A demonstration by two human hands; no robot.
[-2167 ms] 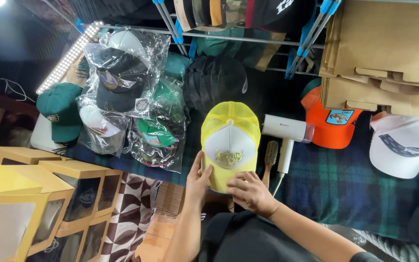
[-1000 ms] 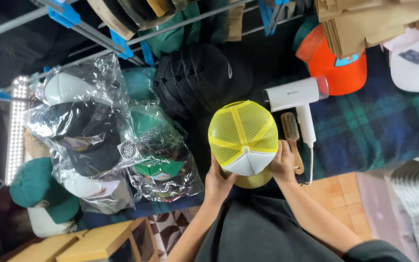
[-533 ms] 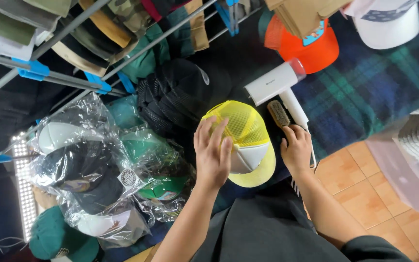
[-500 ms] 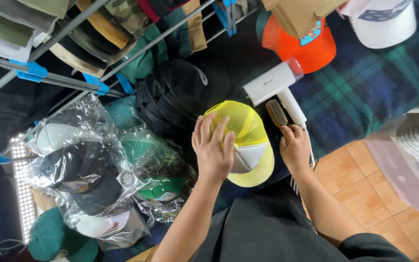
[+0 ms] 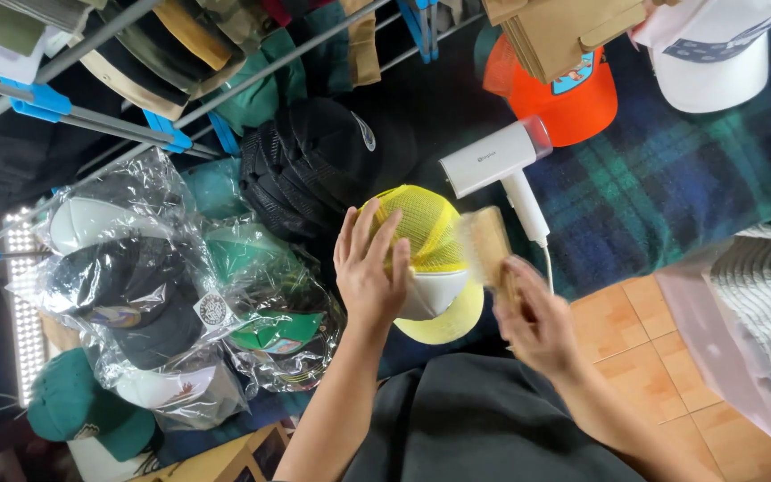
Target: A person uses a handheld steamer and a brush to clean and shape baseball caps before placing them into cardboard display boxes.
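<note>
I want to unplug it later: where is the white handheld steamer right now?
Head view, right of centre: the white steamer lies on the plaid cloth, below the orange cap and just right of the yellow cap.

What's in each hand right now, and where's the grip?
Right hand grips a wooden brush by its handle. Left hand rests flat on the yellow mesh cap, steadying it.

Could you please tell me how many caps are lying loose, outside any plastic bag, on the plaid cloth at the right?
2: an orange cap under the cardboard pieces and a white cap at the top right corner. Others may be hidden.
</note>
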